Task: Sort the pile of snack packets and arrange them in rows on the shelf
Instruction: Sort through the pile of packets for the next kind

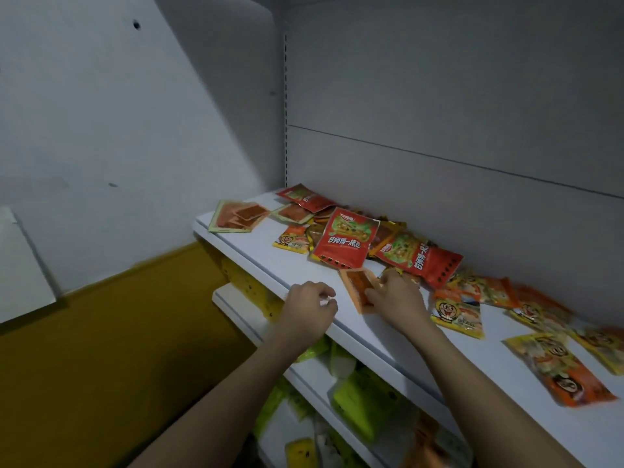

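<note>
At the far left end of the white shelf (256,258), 1 flat pale-edged packet (236,216) with orange-brown contents, lying apart from the heap. Just right of it, a second clear packet (293,212) of the same kind, touching the edge of the pile. Near the shelf's front lip, the left hand (309,310), fingers curled loosely inward, gripping nothing, hovering at the edge. Behind it, against the back panel, the jumbled pile of snack packets (358,231): a small yellow packet (292,239) with a cartoon face, a big red packet (344,241) propped on top, another red one (418,256) tilted to its right. In front of the pile, the right hand (396,298), fingers and thumb pinching a small orange packet (358,288) resting on the shelf surface. Further right, more yellow-and-orange packets (457,314) scattered flat, 1 large one (560,369) nearest the front edge. Below, on lower shelves (304,373), green and yellow bags (358,400), blurred.
</note>
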`<state>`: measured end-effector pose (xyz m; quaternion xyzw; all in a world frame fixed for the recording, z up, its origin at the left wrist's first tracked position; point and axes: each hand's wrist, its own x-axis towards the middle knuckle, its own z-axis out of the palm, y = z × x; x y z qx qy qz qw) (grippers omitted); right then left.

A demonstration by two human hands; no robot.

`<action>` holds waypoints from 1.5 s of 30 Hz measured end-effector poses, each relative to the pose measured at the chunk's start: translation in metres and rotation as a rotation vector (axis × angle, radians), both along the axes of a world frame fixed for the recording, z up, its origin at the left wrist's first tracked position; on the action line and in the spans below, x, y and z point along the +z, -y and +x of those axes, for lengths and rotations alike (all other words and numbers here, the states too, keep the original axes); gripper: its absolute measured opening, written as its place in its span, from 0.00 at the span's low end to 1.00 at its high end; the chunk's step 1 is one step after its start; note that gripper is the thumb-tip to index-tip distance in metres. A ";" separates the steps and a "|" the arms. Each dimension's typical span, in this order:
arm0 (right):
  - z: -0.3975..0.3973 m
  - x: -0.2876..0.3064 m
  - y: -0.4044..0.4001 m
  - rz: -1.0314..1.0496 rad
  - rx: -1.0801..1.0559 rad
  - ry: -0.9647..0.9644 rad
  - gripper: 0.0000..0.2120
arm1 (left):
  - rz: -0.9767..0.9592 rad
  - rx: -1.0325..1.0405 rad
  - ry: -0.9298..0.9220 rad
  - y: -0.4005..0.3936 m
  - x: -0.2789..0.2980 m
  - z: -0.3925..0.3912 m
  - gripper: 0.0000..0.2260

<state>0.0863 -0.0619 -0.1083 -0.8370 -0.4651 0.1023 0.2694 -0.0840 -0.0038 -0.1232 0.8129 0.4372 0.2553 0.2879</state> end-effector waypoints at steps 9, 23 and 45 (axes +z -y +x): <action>0.024 -0.015 -0.021 -0.075 -0.002 -0.295 0.14 | -0.238 -0.098 -0.042 -0.051 -0.001 0.037 0.09; 0.015 0.009 -0.058 0.313 0.087 -0.938 0.07 | -0.527 -0.169 0.538 -0.087 0.023 0.030 0.06; -0.104 0.029 -0.342 0.013 0.133 -0.335 0.10 | -0.386 0.253 0.652 -0.363 0.025 -0.108 0.11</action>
